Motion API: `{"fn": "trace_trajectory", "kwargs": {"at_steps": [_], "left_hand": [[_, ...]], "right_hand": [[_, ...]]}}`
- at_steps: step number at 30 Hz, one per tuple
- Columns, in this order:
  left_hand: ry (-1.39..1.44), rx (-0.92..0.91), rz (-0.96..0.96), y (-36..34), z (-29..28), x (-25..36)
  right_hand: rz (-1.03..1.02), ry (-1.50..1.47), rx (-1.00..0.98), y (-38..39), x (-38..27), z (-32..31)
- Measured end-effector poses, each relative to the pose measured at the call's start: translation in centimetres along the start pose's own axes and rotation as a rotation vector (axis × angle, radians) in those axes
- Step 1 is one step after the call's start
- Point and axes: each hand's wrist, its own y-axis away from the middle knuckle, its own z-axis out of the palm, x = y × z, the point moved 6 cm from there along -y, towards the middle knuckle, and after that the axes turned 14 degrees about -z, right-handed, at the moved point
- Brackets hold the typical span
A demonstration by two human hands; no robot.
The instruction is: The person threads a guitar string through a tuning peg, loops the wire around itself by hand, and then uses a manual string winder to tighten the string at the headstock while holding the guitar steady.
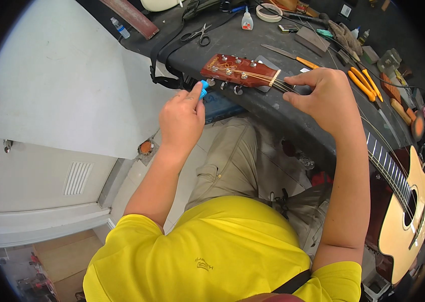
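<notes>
An acoustic guitar (407,236) lies on its back, its body at the right and its neck running up to the left. Its reddish-brown headstock (237,69) rests at the workbench's front edge, with metal tuning pegs along both sides. My left hand (181,113) is closed round a blue string winder (203,88), which is at the endmost tuning peg on the near side. Just beyond the white nut, my right hand (323,93) pinches strings between thumb and fingers above the neck. Part of the neck is hidden behind my right hand and forearm.
On the dark workbench (182,68) lie scissors (198,35), a glue bottle (247,20), a tape roll (269,13), an orange-handled file (293,56), a grey block (312,40) and yellow-handled pliers (362,83). A white panel (66,75) stands at left.
</notes>
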Motion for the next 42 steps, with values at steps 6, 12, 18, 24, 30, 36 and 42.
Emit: {"fn": "trace_trajectory", "kwargs": {"at_steps": [6, 12, 18, 24, 30, 36, 42], "left_hand": [[0.022, 0.089, 0.300, 1.9, 3.0, 1.9], [0.274, 0.081, 0.085, 0.7, 1.6, -1.2], [0.531, -0.030, -0.329, -1.2, 3.0, -4.8], [0.884, -0.240, -0.599, -1.5, 4.5, -7.0], [0.998, -0.259, -0.639, -3.1, 5.4, -5.8], [1.020, -0.546, -0.627, -0.6, 6.8, -3.3], [1.036, -0.407, -0.591, -2.1, 5.5, -6.1]], "right_hand": [[-0.014, -0.014, -0.009, -0.1, 0.1, 0.1], [-0.029, 0.017, -0.024, -0.1, 0.4, 0.1], [-0.023, -0.018, -0.021, -0.1, 0.5, 0.3], [-0.044, -0.045, -0.025, 0.1, 0.4, 0.3], [0.027, -0.075, -0.063, -0.3, 0.1, -0.1], [-0.026, -0.047, -0.019, -0.3, 0.2, -0.1], [-0.015, -0.050, -0.031, -0.3, 0.1, 0.0]]}}
